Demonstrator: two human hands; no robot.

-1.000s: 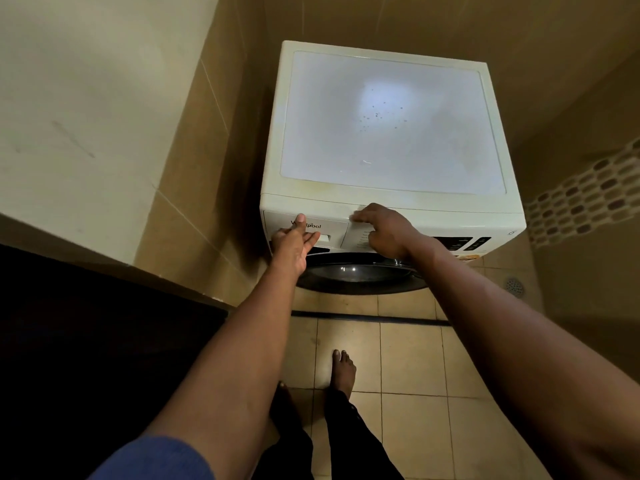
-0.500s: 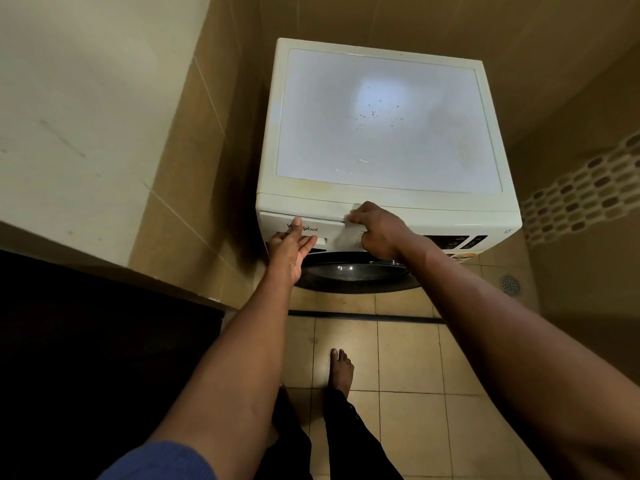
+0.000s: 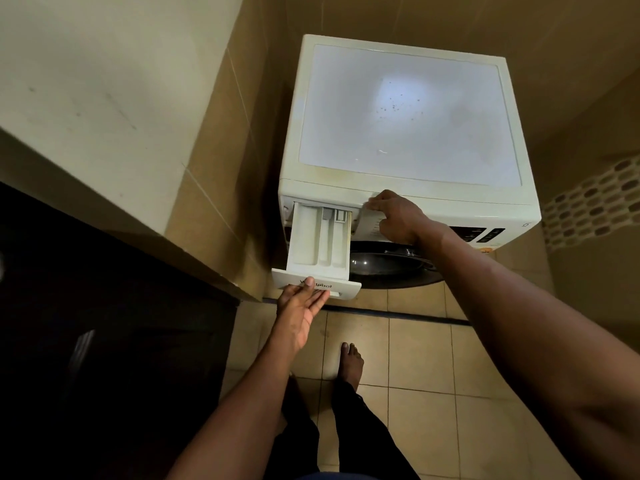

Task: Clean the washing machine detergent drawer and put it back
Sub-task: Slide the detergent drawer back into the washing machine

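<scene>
The white washing machine stands in a tiled corner. Its detergent drawer at the upper left of the front is pulled far out, showing three pale compartments. My left hand holds the drawer's front panel, with the thumb on the face by the logo and the fingers underneath in the handle recess. My right hand braces with curled fingers against the machine's front panel just right of the drawer opening.
A wall corner juts out close on the left of the drawer. The dark round door sits below the drawer. Control displays are on the panel's right. My bare foot stands on the tiled floor.
The drawer, nearly flush half a second ago, has slid far out toward me with my left hand on its front. My right hand stays on the panel.
</scene>
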